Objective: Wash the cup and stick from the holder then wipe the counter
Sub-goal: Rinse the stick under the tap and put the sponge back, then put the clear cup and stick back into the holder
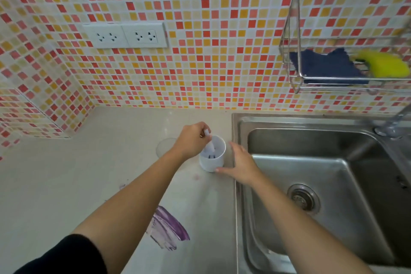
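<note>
1. On the counter (66, 184), just beside the left rim of the sink (311, 184), a white cup (214, 158) stood upright with a white stick (210, 143) leaning inside it.
2. My left hand (193, 140) was closed around the top of the stick, pinching it above the cup's rim.
3. My right hand (241, 162) was open, with the fingers (223, 169) spread low at the cup's right side. I could not tell if they touched the cup yet.
4. I judged the step was to get the cup and stick off the counter and over to the sink.
5. To do it well, I would wrap the right hand around the cup first, so it could not tip when the stick moved.
6. I would lift the stick straight up, because dark stuff sat at the bottom of the cup and a tilt could spill it.
7. The sink was close by, so a short, level carry over the rim would do.
8. A yellow sponge (382, 65) and a blue cloth (324, 66) sat in the wire rack (293, 82) on the wall above the sink, ready for washing and wiping.
9. Purple smears (169, 229) were on the counter near me, and that part was not yet wiped.
</note>
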Tool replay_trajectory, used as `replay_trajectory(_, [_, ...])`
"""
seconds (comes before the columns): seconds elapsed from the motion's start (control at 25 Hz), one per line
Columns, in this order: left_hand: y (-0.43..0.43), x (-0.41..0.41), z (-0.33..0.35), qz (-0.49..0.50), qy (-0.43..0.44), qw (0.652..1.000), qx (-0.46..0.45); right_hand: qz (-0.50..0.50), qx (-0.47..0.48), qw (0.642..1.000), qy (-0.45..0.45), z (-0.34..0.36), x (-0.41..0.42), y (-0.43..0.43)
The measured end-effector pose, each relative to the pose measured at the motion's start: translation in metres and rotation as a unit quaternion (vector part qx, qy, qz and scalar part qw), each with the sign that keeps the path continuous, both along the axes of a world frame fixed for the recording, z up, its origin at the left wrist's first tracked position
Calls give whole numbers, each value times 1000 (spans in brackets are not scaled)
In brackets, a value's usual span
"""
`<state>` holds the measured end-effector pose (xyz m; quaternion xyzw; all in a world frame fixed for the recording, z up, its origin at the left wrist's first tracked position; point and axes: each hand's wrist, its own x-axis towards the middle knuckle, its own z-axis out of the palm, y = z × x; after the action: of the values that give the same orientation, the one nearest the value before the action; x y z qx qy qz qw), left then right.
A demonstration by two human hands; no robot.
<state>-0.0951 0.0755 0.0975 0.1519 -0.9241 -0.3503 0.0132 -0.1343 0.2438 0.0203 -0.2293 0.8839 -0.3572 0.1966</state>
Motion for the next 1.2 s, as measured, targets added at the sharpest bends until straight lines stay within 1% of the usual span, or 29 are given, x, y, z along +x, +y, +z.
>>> replay_trajectory(0.16, [-4,-8,-14,-86,-29,993,-81,-27,-77,997,-7,-5,9,-24])
replay_trajectory(0.28, [-6,-10,-18,-100,-35,989,-100,-58,-119,991,-26,-3,11,-31])
replay_trajectory(0.52, [-9,-6,-21,-122,-25,988,-95,-66,-104,992,-25,-10,12,-35])
replay_trajectory(0.68, [-3,-11,-24,-154,-52,974,-159,-62,-93,993,-36,-12,8,-34])
replay_trajectory(0.76, [-1,-14,-25,-158,-60,971,-171,-64,-94,993,-36,-12,7,-33])
replay_trajectory(0.8, [-3,-13,-24,-161,-62,973,-156,-65,-100,992,-35,-12,8,-33])
replay_trajectory(0.84, [-6,-10,-22,-157,-58,979,-114,-64,-108,992,-31,-11,9,-33])
replay_trajectory(0.92, [-22,-2,-9,-119,-14,993,17,-63,-120,991,-12,-11,9,-32])
replay_trajectory(0.96, [-34,1,-1,-92,22,994,55,-65,-118,991,-6,-13,9,-32])
replay_trajectory(1.0, [-47,5,4,-67,43,995,55,-68,-112,991,-6,-17,8,-31])
replay_trajectory(1.04, [-59,9,7,-51,37,998,27,-70,-105,992,-10,-21,7,-30])
replay_trajectory(1.08, [-72,13,5,-44,0,999,-18,-68,-107,992,-16,-24,6,-31])
replay_trajectory(1.16, [-87,25,-7,-76,-131,983,-108,-79,-105,991,-25,-29,6,-33])
replay_trajectory(1.2, [-89,31,-17,-89,-185,971,-121,-86,-102,991,-30,-28,6,-34])
